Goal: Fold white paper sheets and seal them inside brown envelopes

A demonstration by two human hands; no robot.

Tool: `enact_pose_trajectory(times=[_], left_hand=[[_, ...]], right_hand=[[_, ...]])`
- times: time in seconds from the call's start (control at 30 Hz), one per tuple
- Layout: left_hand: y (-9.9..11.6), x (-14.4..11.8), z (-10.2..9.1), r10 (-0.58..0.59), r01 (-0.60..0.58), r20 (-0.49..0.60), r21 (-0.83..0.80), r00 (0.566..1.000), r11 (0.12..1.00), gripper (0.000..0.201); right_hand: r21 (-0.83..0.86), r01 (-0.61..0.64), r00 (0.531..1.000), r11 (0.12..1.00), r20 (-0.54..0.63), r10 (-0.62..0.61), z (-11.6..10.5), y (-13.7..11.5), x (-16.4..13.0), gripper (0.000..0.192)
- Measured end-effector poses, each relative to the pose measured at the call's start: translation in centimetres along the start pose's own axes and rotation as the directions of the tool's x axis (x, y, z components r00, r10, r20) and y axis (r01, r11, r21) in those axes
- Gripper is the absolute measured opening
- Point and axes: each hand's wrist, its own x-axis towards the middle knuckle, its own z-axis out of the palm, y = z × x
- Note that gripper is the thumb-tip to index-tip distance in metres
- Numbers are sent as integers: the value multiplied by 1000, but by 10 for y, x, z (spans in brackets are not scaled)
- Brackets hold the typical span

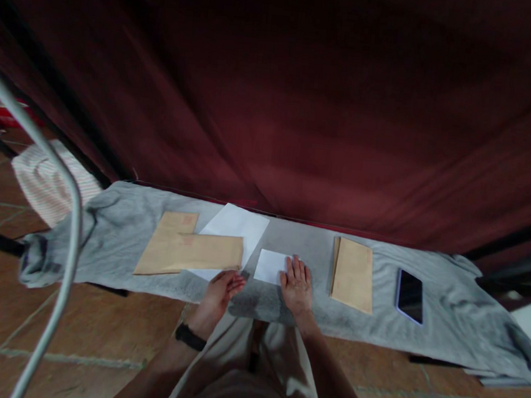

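One right hand (pixel 297 284), fingers outstretched, flat upon small white paper (pixel 270 266); one left hand (pixel 223 289), half-curled, beside brown envelope (pixel 213 252), grip indeterminable.

A small white paper rectangle (pixel 268 267) lies flat just below the frame's centre; left of it, a tan envelope (pixel 216 252) lies sideways.

brown envelopes (pixel 213 252): two left, stack (pixel 354 275) right, count unclear | white papers (pixel 271 267): two, near centre | phone (pixel 410 295): one, right
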Motion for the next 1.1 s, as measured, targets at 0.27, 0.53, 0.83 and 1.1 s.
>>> enact_pose_trajectory(times=[0.27,0.53,0.83,1.1], left_hand=[[-46,11,77,483,-766,627,622,611,162,49],[-53,37,81,439,-616,655,747,615,-251,59],[-55,44,71,454,-619,665,737,593,-272,60],[-61,53,61,435,-666,737,666,517,-337,70]], right_hand=[[14,0,999,1000,46,-1,-11,-1,2,54],[19,-29,996,999,89,27,-9,-1,5,51],[122,-59,998,991,40,54,-13,-18,9,53],[250,85,994,964,49,-100,-6,-50,14,52]])
